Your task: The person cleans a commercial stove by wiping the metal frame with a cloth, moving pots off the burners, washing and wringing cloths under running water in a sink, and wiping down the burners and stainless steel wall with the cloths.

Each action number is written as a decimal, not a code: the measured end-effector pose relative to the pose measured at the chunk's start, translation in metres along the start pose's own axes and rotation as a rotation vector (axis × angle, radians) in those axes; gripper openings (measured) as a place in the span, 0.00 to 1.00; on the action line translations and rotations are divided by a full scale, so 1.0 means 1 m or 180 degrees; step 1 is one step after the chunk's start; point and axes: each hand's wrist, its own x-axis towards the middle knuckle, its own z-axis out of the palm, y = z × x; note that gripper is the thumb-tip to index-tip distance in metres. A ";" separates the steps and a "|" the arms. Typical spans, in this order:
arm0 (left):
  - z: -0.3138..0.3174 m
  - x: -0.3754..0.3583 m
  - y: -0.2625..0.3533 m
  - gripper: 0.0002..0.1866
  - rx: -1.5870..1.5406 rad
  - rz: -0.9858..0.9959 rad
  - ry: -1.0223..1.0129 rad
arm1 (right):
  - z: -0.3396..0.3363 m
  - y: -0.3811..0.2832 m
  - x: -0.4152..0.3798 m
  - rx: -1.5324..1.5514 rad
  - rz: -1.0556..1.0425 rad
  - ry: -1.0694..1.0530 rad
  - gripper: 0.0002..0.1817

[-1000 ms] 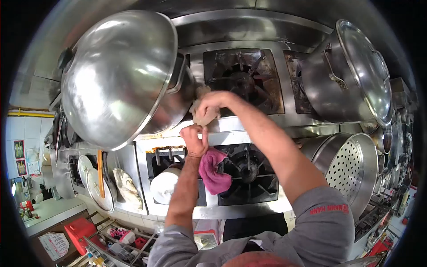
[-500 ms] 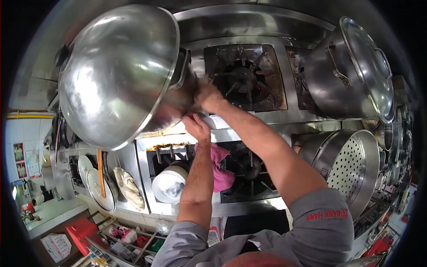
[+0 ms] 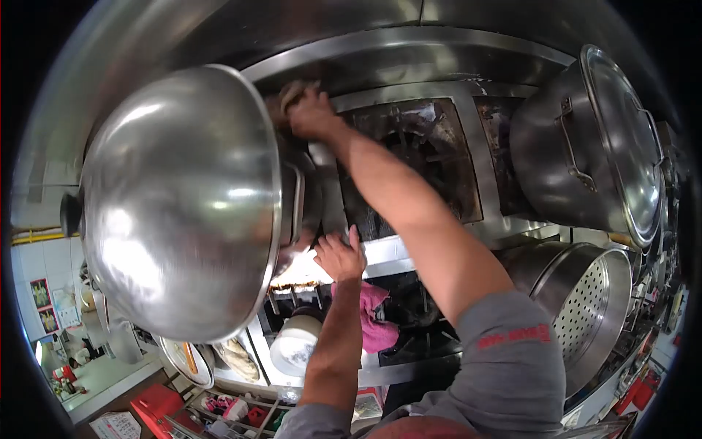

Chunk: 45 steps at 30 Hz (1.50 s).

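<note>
— While the view looks down over a steel stove, what do the hands do?
— Right hand (image 3: 311, 113) reaches to the far edge, fingers closed on a beige cloth (image 3: 289, 94) pressed beside a big domed lid (image 3: 183, 205). Left hand (image 3: 340, 256) rests spread and flat on the stove ledge (image 3: 387, 252), just above a pink rag (image 3: 373, 325).
— And the containers?
— The domed lid covers a pot, contents hidden. A lidded stockpot (image 3: 585, 146) stands far right; contents unseen. Below it a perforated steamer (image 3: 585, 300) lies tilted; I cannot tell what it holds. A white lid (image 3: 296, 344) covers a small pot near the rag.
</note>
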 end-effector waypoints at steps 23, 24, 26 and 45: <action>0.001 0.006 -0.002 0.21 0.0086 0.0206 0.0091 | -0.046 0.258 -0.067 0.1516 0.3410 0.3146 0.16; -0.003 0.004 -0.002 0.20 0.0064 0.0239 0.0069 | -0.025 0.242 -0.042 0.1567 0.3364 0.3091 0.15; -0.002 0.004 -0.002 0.20 -0.0016 0.0259 0.0033 | 0.015 0.206 0.002 0.1605 0.3397 0.2621 0.14; 0.004 0.001 -0.003 0.21 0.0096 0.0187 0.0093 | -0.047 0.140 0.019 0.4920 0.2166 0.4907 0.20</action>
